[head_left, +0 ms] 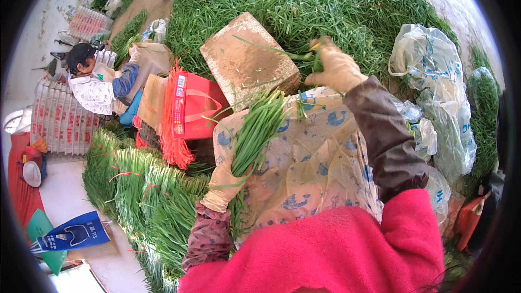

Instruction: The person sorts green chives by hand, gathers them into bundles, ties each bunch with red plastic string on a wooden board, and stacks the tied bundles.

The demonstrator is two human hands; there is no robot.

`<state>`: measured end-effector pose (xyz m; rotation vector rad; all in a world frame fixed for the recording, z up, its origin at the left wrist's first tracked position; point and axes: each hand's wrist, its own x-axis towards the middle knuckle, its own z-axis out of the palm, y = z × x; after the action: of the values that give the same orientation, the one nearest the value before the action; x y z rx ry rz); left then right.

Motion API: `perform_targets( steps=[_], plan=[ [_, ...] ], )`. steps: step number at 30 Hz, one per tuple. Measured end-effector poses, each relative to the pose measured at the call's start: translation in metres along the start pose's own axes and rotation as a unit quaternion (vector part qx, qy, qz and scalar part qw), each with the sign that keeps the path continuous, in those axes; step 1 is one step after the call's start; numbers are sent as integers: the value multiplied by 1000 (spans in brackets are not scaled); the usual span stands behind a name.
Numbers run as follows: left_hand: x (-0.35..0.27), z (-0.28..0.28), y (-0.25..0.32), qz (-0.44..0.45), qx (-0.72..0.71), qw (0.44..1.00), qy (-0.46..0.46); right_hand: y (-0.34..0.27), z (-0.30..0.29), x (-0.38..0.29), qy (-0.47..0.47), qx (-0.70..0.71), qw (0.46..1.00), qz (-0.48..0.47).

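Note:
My left hand (223, 185), in a pale glove, is closed around the lower part of a bundle of green leafy stalks (260, 134), whose pale ends point up and away from me. Gloved too, my right hand (331, 65) reaches over the edge of a large heap of loose green stalks (309, 20). Its fingers are spread, with a few stalks and a small yellow thing beside the fingertips; whether it grips any is unclear. Between the hands and the heap stands a worn, dirt-stained block (248, 59). A whale-patterned plastic sheet (309, 150) covers my lap.
Tied bundles of stalks (146, 195) lie at the left, near a red bag (203, 108) with red ties (175, 146). Clear plastic bags (439, 89) stand at the right. A co-worker (97, 83) sits at the upper left beside stacked white crates (61, 118).

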<state>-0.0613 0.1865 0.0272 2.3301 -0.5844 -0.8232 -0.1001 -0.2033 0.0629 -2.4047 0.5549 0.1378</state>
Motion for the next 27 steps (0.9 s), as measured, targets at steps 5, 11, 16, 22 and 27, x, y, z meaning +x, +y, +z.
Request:
perform_targets(
  steps=[5,11,16,22,27],
  plan=[
    [-2,1,47,-6,146,987,65,-43,40,-14,34,-89,953,-287],
    [5,6,49,77,275,954,90,-50,70,5,-129,-10,940,-316],
    [6,9,44,77,312,940,120,-40,98,0,77,226,956,-172],
    [2,4,33,131,345,912,179,-9,84,29,124,726,661,148],
    [2,0,22,161,359,896,205,58,54,49,91,720,682,87]
  ],
)
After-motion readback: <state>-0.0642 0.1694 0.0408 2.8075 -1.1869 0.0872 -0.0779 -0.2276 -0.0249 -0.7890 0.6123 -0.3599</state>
